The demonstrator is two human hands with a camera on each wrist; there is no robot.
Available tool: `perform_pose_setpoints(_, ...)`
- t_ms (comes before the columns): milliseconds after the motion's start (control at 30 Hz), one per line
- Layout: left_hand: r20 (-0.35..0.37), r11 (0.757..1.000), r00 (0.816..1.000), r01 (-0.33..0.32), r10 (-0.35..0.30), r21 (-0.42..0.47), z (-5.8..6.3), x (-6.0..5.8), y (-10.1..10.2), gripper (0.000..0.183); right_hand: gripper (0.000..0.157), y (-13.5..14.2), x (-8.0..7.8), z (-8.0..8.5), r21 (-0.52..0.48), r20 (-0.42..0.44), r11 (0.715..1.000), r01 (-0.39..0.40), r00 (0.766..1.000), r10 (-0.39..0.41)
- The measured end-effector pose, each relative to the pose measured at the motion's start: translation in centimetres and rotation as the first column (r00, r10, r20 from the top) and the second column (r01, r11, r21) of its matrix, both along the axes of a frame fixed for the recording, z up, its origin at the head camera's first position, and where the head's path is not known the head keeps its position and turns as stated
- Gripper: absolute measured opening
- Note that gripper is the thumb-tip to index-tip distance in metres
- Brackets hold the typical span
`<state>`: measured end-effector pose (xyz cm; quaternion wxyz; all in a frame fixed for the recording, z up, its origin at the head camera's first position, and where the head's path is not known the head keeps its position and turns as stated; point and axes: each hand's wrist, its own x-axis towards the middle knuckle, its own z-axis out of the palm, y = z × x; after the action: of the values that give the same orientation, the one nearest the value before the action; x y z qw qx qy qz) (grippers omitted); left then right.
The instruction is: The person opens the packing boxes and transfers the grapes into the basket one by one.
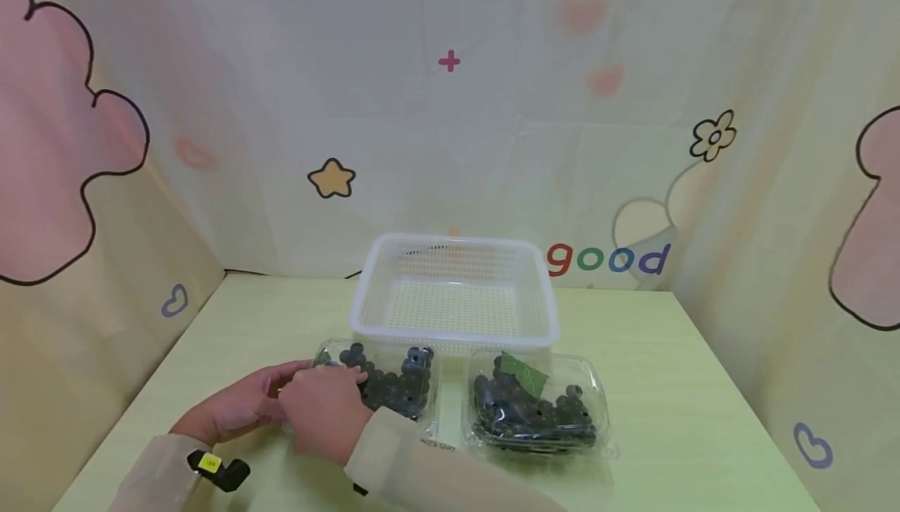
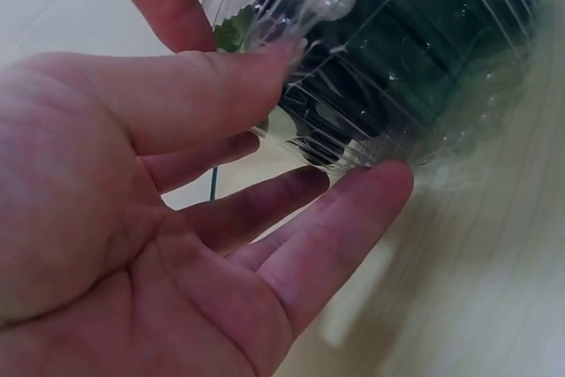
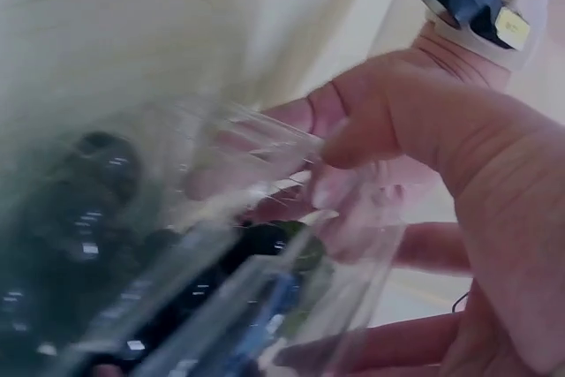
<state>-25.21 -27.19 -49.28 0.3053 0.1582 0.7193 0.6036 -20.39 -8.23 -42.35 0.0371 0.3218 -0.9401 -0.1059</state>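
Dark round grapes [image 1: 394, 395] fill a clear plastic clamshell box [image 1: 436, 410] lying left of centre. Both hands are at its left end. My left hand [image 1: 242, 406] pinches the box's edge, its thumb on the rim and its fingers reaching along the side, as the left wrist view shows. Crossing over in front, my right hand [image 1: 325, 410] holds the same end between thumb and fingers. A bit of green leaf [image 2: 233, 29] shows inside the box near the fingers. In the head view the right hand hides this end of the box.
To the right sits a second clear box [image 1: 598, 410] of dark grapes with a green leaf [image 1: 523, 374] on top. Behind both boxes stands a white slotted plastic basket [image 1: 453, 338]. A printed curtain [image 1: 450, 121] hangs round the pale table [image 1: 654, 387].
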Motion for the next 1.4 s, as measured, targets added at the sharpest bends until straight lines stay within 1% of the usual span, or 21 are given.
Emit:
perform_pose_setpoints(100,-0.01,1.0,1.0,0.006,-0.006,-0.013,0.0,0.0,0.1,0.086,0.027,-0.4,0.0,0.2,0.026,0.0,0.999,0.022,1.0,-0.022)
perform_pose_setpoints(200,-0.029,0.999,0.999,0.034,-0.034,0.028,-0.1,0.1,0.1,0.082,0.03,-0.5,0.2,0.4,0.031,-0.002,0.998,0.051,0.999,-0.051)
perform_pose_setpoints(300,-0.046,0.995,0.997,0.067,-0.064,0.076,-0.1,0.2,0.1,0.077,0.031,-0.5,0.3,0.6,0.034,0.016,0.997,0.067,0.998,-0.068)
perform_pose_setpoints(367,-0.065,0.992,0.994,0.089,-0.084,0.088,-0.1,0.1,0.2,0.073,0.032,-0.5,0.2,0.7,0.036,0.021,0.997,0.072,0.997,-0.073)
perform_pose_setpoints(433,-0.072,0.992,0.993,0.095,-0.089,0.083,0.0,0.1,0.3,0.072,0.032,-0.5,0.2,0.8,0.042,0.019,0.997,0.068,0.997,-0.069)
perform_pose_setpoints(567,-0.07,0.992,0.994,0.092,-0.086,0.081,0.1,-0.1,0.3,0.071,0.033,-0.4,0.1,1.0,0.053,-0.005,0.997,0.056,0.998,-0.056)
perform_pose_setpoints(700,-0.071,0.993,0.994,0.092,-0.087,0.077,0.3,-0.2,0.2,0.067,0.034,-0.5,-0.1,1.2,0.049,-0.005,0.996,0.07,0.998,-0.069)
perform_pose_setpoints(767,-0.073,0.994,0.994,0.085,-0.081,0.061,0.4,-0.1,0.2,0.067,0.031,-0.5,-0.3,1.3,0.025,0.006,0.996,0.081,0.997,-0.081)
perform_pose_setpoints(867,-0.063,0.998,0.996,0.058,-0.056,0.036,0.6,0.2,0.1,0.071,0.026,-0.4,-0.6,1.6,-0.031,0.039,0.994,0.102,0.994,-0.101)
perform_pose_setpoints(967,-0.056,0.999,0.998,0.038,-0.037,0.019,0.5,0.5,0.1,0.076,0.03,-0.4,-0.8,1.7,-0.053,0.076,0.99,0.129,0.989,-0.125)
perform_pose_setpoints(1033,-0.043,0.999,0.999,0.026,-0.025,0.023,0.5,0.6,0.2,0.078,0.029,-0.4,-0.6,1.4,-0.025,0.067,0.992,0.124,0.99,-0.122)
perform_pose_setpoints(1100,-0.027,0.999,1.0,0.016,-0.015,0.032,0.4,0.7,0.3,0.081,0.03,-0.2,-0.2,1.0,0.002,0.034,0.994,0.112,0.993,-0.112)
perform_pose_setpoints(1167,-0.012,0.999,1.0,0.003,-0.002,0.04,0.3,0.8,0.4,0.082,0.028,0.5,0.1,0.4,0.009,-0.041,0.997,0.074,0.996,-0.073)
perform_pose_setpoints(1200,-0.008,0.999,1.0,-0.003,0.004,0.043,0.3,0.9,0.4,0.082,0.03,1.0,0.3,0.2,0.009,-0.073,0.998,0.058,0.996,-0.057)
perform_pose_setpoints(1233,-0.008,0.999,1.0,-0.009,0.009,0.04,0.4,0.9,0.5,0.082,0.035,1.5,0.5,0.0,0.005,-0.098,0.999,0.047,0.994,-0.046)
perform_pose_setpoints(1300,-0.014,0.999,1.0,-0.015,0.016,0.031,0.5,1.0,0.5,0.083,0.043,3.0,0.7,-0.5,-0.035,-0.147,0.999,-0.002,0.989,-0.003)
perform_pose_setpoints(1400,-0.023,1.0,0.999,-0.024,0.024,0.005,0.8,1.0,0.6,0.083,0.056,5.4,0.9,-1.3,-0.104,-0.168,0.991,-0.083,0.984,0.064)
